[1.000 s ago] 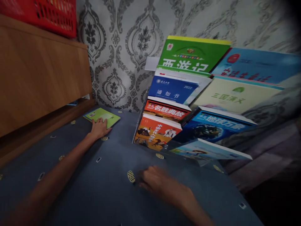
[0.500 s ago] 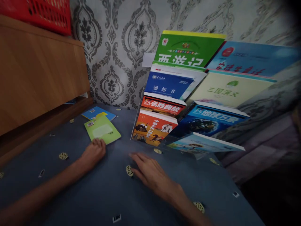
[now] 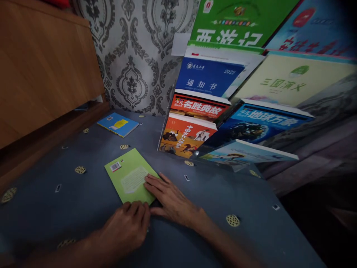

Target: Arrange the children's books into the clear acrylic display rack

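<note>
A light green book [image 3: 131,176] lies back cover up in front of me, showing a barcode and a pale text panel. My left hand [image 3: 126,225] is closed on its near edge, knuckles up and thumb hidden. Stretched fingers of my right hand [image 3: 173,203] rest on the book's right side. The right thumb is apart from them, by the near corner and close to my left knuckles. Farther back, a blue book [image 3: 118,124] with a yellow patch lies flat on the dark blue patterned cloth [image 3: 92,208].
At the right a tiered clear stand [image 3: 202,150] holds several upright books, among them a green one [image 3: 237,22] and an orange one [image 3: 186,136]. A wooden cabinet [image 3: 47,70] stands at the left. Patterned wallpaper [image 3: 132,83] is behind.
The green book has slid toward me, off the blue book, with my left hand on it. My right hand has come onto its right side. The view has tipped downward.
</note>
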Action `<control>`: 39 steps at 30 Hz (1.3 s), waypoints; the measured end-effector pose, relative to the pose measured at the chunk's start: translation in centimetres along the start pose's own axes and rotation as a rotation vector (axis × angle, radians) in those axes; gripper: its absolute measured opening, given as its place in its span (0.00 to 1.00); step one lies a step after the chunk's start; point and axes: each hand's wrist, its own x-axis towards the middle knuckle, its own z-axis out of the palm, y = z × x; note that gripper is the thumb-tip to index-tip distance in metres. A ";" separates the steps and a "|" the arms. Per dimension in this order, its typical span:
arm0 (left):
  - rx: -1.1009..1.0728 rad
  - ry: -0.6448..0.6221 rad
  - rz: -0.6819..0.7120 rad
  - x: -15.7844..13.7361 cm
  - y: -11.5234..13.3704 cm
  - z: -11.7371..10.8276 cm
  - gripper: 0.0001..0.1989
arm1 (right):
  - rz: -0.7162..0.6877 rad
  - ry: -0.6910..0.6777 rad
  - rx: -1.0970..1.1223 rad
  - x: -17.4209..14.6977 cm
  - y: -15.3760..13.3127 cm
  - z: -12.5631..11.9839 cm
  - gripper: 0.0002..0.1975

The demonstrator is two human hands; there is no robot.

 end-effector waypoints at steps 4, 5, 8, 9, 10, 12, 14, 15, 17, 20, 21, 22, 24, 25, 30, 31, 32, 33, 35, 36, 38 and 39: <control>-0.252 0.051 0.021 1.8 -1.7 0.1 0.09 | 0.009 0.090 -0.030 -1.1 0.4 1.0 0.33; -0.289 0.058 0.018 2.2 -2.3 0.3 0.09 | 0.011 0.122 -0.043 -1.2 0.4 1.3 0.33; -0.343 0.014 -0.017 2.9 -4.5 1.6 0.10 | 0.014 0.196 -0.091 -1.3 0.6 2.1 0.31; -0.336 -0.003 -0.043 3.1 -5.4 2.2 0.11 | 0.012 0.210 -0.105 -1.3 0.6 2.3 0.31; -0.321 -0.011 -0.080 3.2 -6.5 2.9 0.13 | 0.012 0.223 -0.115 -1.3 0.6 2.5 0.30; -0.277 -0.009 -0.178 3.4 -8.8 4.4 0.17 | 0.011 0.236 -0.124 -1.3 0.7 2.6 0.29; -0.257 -0.019 -0.263 3.5 -11.3 5.9 0.19 | 0.010 0.231 -0.123 -1.3 0.7 2.5 0.28; -0.256 -0.020 -0.285 3.6 -12.4 6.6 0.20 | 0.014 0.225 -0.119 -1.2 0.6 2.3 0.28; -0.261 -0.003 -0.305 3.5 -13.9 7.7 0.21 | 0.042 0.202 -0.102 -0.7 0.1 1.7 0.26; -0.279 0.052 -0.323 3.2 -14.7 8.8 0.23 | 0.069 0.117 -0.051 1.6 -1.0 0.7 0.25; -0.292 0.069 -0.327 3.1 -14.7 9.0 0.23 | 0.060 0.081 -0.037 2.7 -1.3 0.6 0.25; -0.311 0.084 -0.330 3.0 -14.7 9.3 0.23 | 0.054 0.044 -0.030 3.9 -1.6 0.5 0.25; -0.358 0.112 -0.332 2.7 -14.6 9.7 0.24 | 0.085 0.011 -0.020 6.4 -1.7 0.7 0.28; -0.381 0.128 -0.338 2.6 -14.7 9.8 0.24 | 0.107 0.008 -0.019 7.6 -1.5 0.9 0.30; -0.448 0.179 -0.384 2.5 -14.9 10.1 0.24 | 0.219 0.103 -0.026 10.8 0.3 2.3 0.32; -0.454 0.179 -0.386 2.5 -15.0 10.1 0.24 | 0.243 0.115 -0.025 10.8 0.6 2.3 0.32; -0.458 0.179 -0.388 2.6 -15.0 10.0 0.23 | 0.267 0.120 -0.026 10.6 0.7 2.3 0.32; -0.459 0.178 -0.392 2.7 -14.9 9.9 0.23 | 0.291 0.117 -0.029 10.2 0.7 2.3 0.33; -0.459 0.169 -0.398 2.8 -14.9 9.7 0.23 | 0.335 0.103 -0.041 9.1 0.5 2.2 0.34; -0.458 0.162 -0.398 2.8 -14.9 9.5 0.23 | 0.353 0.097 -0.049 8.3 0.3 2.1 0.34; -0.451 0.148 -0.397 2.9 -15.0 9.4 0.23 | 0.372 0.109 -0.070 6.7 -0.1 2.2 0.35; -0.443 0.146 -0.400 2.9 -15.0 9.3 0.23 | 0.375 0.124 -0.082 5.9 -0.3 2.4 0.35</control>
